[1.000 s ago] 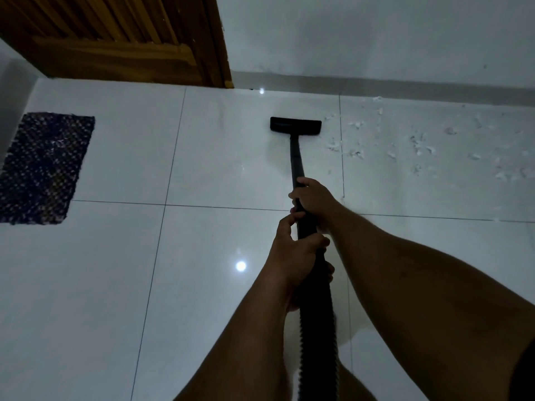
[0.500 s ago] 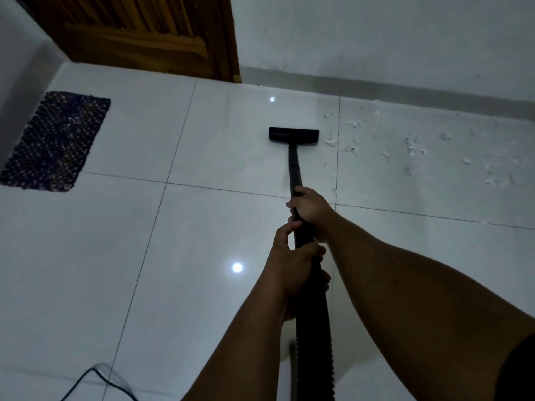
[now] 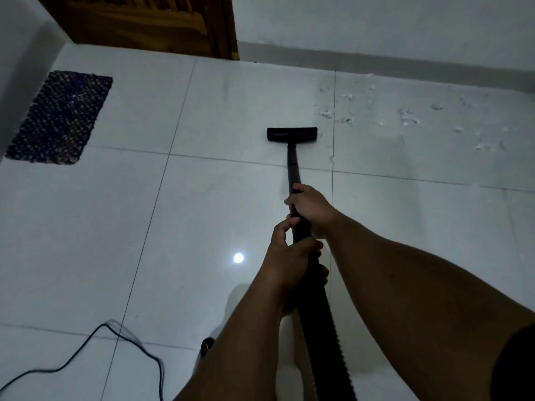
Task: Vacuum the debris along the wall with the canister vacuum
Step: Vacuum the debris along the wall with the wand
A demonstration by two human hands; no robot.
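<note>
A black vacuum wand (image 3: pixel 293 166) runs away from me to a flat black floor nozzle (image 3: pixel 291 134) resting on the white tiles. My right hand (image 3: pixel 311 208) grips the wand higher up, and my left hand (image 3: pixel 289 261) grips it just below, where the ribbed black hose (image 3: pixel 324 337) begins. White debris (image 3: pixel 405 117) lies scattered on the floor to the right of the nozzle, along the grey skirting of the white wall (image 3: pixel 405 33). The nozzle sits left of the nearest scraps and short of the wall. The canister is out of view.
A wooden door (image 3: pixel 144 21) stands at the far left of the wall. A dark woven mat (image 3: pixel 60 117) lies on the left by a side wall. A black power cord (image 3: pixel 110 342) loops over the tiles at lower left. A lamp reflection shines on the glossy floor.
The nozzle has been drawn back from the wall toward me, and my view has tilted down and back. The power cord has come into sight at lower left. Both hands keep their grip.
</note>
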